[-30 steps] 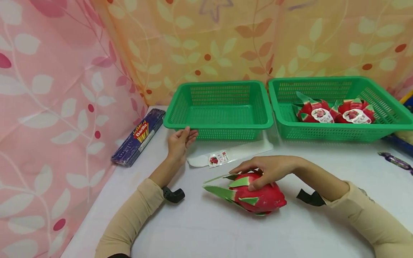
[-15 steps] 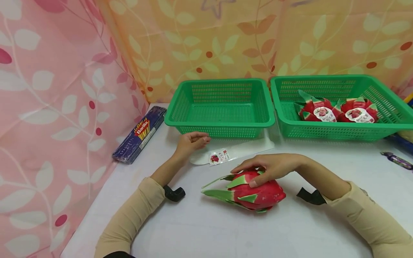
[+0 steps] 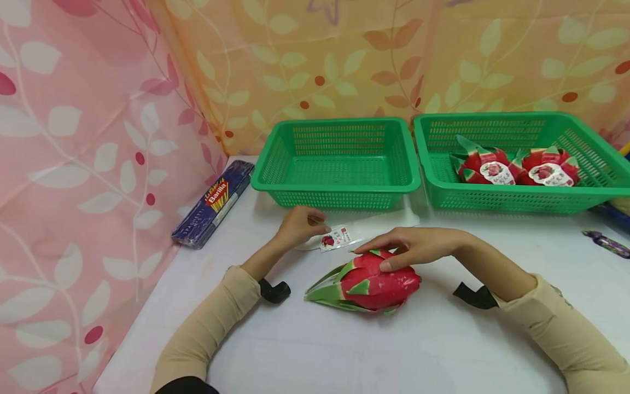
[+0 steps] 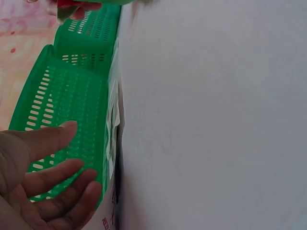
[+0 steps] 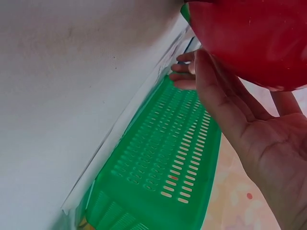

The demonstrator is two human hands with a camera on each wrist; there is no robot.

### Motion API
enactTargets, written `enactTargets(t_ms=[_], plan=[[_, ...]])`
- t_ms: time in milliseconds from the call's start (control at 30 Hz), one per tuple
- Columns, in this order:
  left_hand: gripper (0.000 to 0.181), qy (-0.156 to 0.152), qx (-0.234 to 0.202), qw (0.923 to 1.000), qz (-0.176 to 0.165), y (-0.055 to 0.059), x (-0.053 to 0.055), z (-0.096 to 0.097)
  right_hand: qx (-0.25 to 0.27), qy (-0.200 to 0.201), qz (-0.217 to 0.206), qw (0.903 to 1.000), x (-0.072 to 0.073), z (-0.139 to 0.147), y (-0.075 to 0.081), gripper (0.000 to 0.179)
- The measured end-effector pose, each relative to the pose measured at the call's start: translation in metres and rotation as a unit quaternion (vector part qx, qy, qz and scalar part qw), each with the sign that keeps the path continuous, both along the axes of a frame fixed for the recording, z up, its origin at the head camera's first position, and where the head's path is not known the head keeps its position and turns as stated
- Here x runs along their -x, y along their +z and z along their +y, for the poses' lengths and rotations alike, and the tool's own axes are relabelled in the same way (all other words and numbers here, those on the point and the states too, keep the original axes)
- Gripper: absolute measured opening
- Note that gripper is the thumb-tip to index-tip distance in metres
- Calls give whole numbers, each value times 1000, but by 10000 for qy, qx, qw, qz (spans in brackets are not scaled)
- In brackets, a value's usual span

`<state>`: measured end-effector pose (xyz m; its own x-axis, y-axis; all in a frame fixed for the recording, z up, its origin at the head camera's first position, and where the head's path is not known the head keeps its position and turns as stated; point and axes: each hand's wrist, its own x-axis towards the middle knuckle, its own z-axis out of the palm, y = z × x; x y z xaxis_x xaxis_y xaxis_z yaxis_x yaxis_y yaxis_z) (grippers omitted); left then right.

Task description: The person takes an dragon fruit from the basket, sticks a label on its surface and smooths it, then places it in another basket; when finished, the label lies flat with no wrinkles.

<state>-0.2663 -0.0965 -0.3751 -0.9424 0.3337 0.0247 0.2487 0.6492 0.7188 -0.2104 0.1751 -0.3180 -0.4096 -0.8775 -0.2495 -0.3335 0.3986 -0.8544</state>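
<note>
My right hand grips a red dragon fruit from above, thumb on the near side and fingers over the far side. The fruit lies on its side on the white table, long green leaf tips pointing left. In the right wrist view its smooth red skin fills the top right corner. My left hand reaches over the left end of a flat white strip in clear plastic, which bears a label picturing a red fruit. Thumb and fingers stand apart in the left wrist view, with nothing between them.
Behind the strip stands a bare green basket. Beside it a second green basket holds two labelled dragon fruits. A blue spaghetti box lies left; a purple-wrapped sweet lies right. Floral cloth hangs behind.
My left hand has left the rim of the left basket and moved right and nearer, over the strip's end. Under my right hand the dragon fruit has rolled a little and shifted left and away.
</note>
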Motion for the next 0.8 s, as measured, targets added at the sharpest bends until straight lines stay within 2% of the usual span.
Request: enactTargets(t_ms=[267, 400, 533, 633, 700, 800], plan=[[48, -65, 931, 9956, 32, -6, 0, 6, 38, -3, 32, 10000, 6, 2, -3, 45], [45, -86, 1191, 9928, 63, -6, -1, 7, -39, -200, 110, 9997, 9, 4, -4, 43], [42, -93, 1201, 9927, 13, -6, -1, 7, 218, -585, 232, 9978, 12, 3, -5, 41], [40, -140, 1058, 9943, -46, -6, 0, 7, 596, -1040, 463, 9917, 14, -1, -8, 38], [36, -316, 786, 9964, -65, -5, 1, 7, 849, -1423, 703, 9837, 15, -4, -11, 37], [29, -787, 254, 9966, -20, 1, 3, 8, 1178, -1892, 1511, 9631, 15, -11, -15, 35]])
